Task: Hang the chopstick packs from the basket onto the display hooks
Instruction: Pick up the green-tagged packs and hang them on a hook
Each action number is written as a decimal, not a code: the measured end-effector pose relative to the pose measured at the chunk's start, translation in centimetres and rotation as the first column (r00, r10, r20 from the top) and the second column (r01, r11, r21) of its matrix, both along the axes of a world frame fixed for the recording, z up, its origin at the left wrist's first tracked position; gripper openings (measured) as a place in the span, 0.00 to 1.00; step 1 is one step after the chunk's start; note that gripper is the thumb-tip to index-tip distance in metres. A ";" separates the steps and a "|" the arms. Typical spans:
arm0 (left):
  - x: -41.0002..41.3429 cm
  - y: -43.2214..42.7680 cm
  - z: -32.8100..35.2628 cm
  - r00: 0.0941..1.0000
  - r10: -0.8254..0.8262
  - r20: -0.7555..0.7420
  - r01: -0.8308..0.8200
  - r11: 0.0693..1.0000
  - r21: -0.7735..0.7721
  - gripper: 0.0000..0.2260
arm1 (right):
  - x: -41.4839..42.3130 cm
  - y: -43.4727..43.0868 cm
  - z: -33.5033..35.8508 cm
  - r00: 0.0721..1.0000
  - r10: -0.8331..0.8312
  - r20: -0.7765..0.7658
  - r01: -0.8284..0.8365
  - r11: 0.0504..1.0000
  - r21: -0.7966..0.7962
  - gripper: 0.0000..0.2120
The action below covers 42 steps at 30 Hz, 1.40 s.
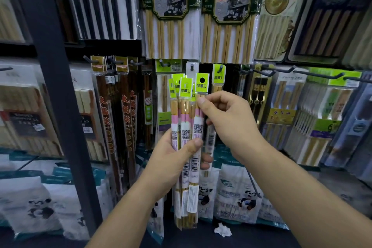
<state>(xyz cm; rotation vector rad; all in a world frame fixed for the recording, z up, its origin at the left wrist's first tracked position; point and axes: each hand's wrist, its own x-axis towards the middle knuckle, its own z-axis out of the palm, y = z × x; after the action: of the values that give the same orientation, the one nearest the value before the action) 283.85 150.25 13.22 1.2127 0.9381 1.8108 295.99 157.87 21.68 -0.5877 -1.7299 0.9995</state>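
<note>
Your left hand (177, 153) is closed around a bundle of chopstick packs (186, 119), thumb pressed across the front near the QR labels and fingertips curling round from behind. The bundle stands upright, directly below the grey hook (191, 66), with its green header cards reaching up to just short of that hook. The long lower ends of the packs hang down past your wrist.

Your right hand (227, 119) is below and to the right of the hook. It pinches the rightmost pack (202, 83) just under its green header, thumb on the front and the other fingers curled behind. That pack's header, with a round punched hole showing dark, stands a little higher than the other headers and sits just below and right of the hook. It is not on the hook.

Just right of the hook, a hanging pack (219, 76) with the same green header is on its own peg. Above the hook hang large bamboo chopstick packs (171, 6) with printed figures. To the left of the hook hang dark red packs (126, 106). Farther left stands a dark upright post (56, 86). Well below the hook are panda-printed bags (237, 193), and lower still a crumpled white paper (223, 230) lies on a dark surface.
</note>
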 end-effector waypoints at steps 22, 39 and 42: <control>-1.1 0.6 -1.0 0.991 0.130 0.039 -0.130 0.991 0.009 0.05 | -0.1 2.7 2.6 0.978 -0.136 -0.157 0.120 0.987 -0.103 0.17; -0.7 0.1 -0.3 0.987 0.133 -0.091 -0.134 0.991 -0.007 0.08 | 0.2 2.4 0.3 0.938 -0.322 -0.126 0.338 0.931 0.138 0.10; -0.4 0.1 -0.2 0.992 0.100 -0.071 -0.101 0.995 -0.009 0.11 | -0.2 1.2 0.1 0.988 -0.153 -0.026 0.155 0.972 0.174 0.07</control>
<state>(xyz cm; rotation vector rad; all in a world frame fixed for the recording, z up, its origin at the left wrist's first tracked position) 283.42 150.33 13.00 1.2488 1.0665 1.8477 295.79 159.09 21.76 -0.5902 -1.7124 0.7318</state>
